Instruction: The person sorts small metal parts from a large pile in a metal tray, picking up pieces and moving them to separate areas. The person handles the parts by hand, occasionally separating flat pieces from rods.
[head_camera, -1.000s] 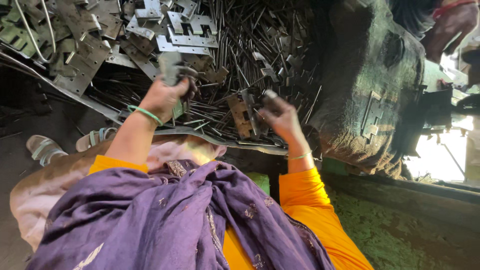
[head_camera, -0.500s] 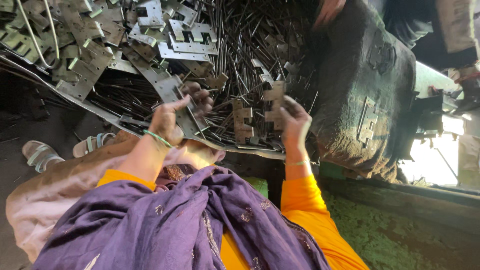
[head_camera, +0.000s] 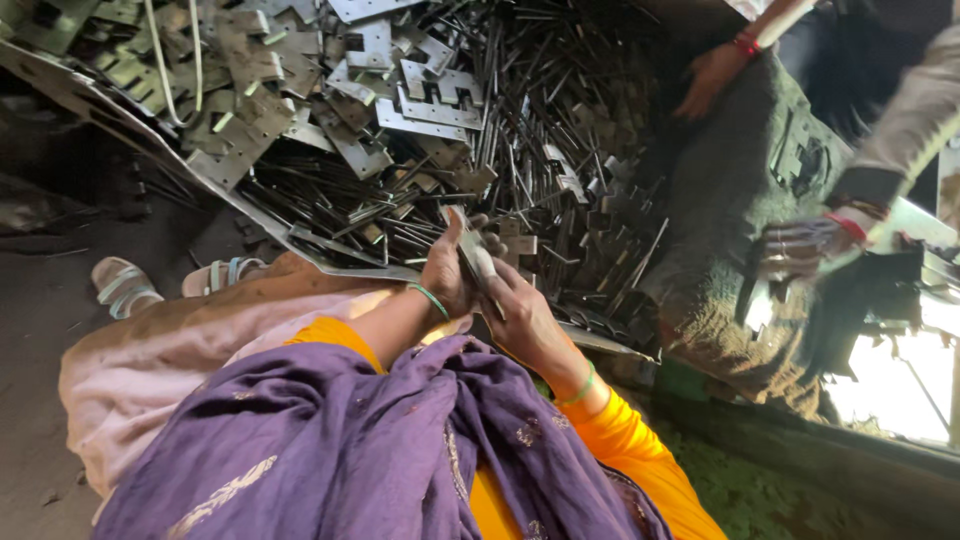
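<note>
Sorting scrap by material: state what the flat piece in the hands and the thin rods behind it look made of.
Flat piece, held by left hand and right hand: apparently sheet metal, dull grey sheen, thin edges. Thin rods: likely steel wire, dark with bright glints; alloy cannot be told.

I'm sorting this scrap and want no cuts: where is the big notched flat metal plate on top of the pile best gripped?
Take the notched flat metal plate by its long plain lower edge, coming from the person's side; the far edge is cut into jagged notches, and thin metal strips bristle beside it.
</note>
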